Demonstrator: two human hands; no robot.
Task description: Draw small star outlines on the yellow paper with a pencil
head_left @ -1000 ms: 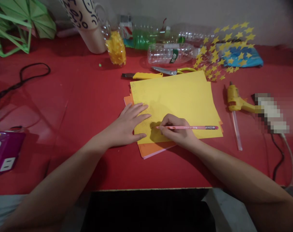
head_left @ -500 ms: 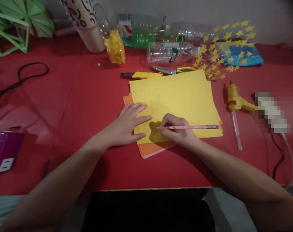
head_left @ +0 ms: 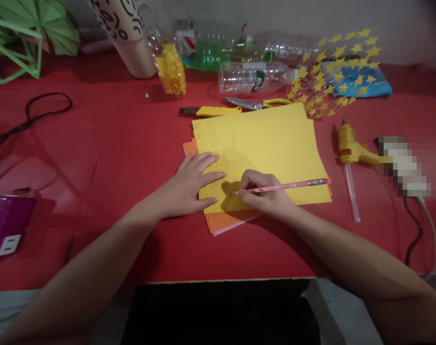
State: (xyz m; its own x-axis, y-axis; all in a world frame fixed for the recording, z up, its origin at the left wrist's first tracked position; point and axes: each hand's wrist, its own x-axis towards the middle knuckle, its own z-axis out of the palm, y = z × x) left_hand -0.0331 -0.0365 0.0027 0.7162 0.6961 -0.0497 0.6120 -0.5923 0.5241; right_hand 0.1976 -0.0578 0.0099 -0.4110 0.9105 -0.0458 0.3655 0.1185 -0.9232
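Note:
A sheet of yellow paper [head_left: 271, 143] lies on top of orange paper [head_left: 221, 223] and other coloured sheets. My left hand [head_left: 192, 184] rests flat with spread fingers on the yellow sheet's left edge. In my right hand [head_left: 263, 191] is a pink pencil [head_left: 297, 184], pinched near its point, with the eraser end to the right. The pencil tip is at the paper, a little right of my left thumb. Faint pencil marks run down the left side of the sheet, partly under my left fingers.
Behind the paper lie a yellow utility knife [head_left: 218, 111], scissors [head_left: 253, 104] and plastic bottles [head_left: 253, 79]. Yellow paper stars [head_left: 318, 86] stand at the back right. A yellow glue gun [head_left: 347, 143] is on the right, a purple box [head_left: 9, 225] on the left, a cup [head_left: 140, 60] behind.
The pencil has tilted, its eraser end now higher and its tip slightly lower and left. My right hand has shifted very slightly right; my left hand has stayed in place.

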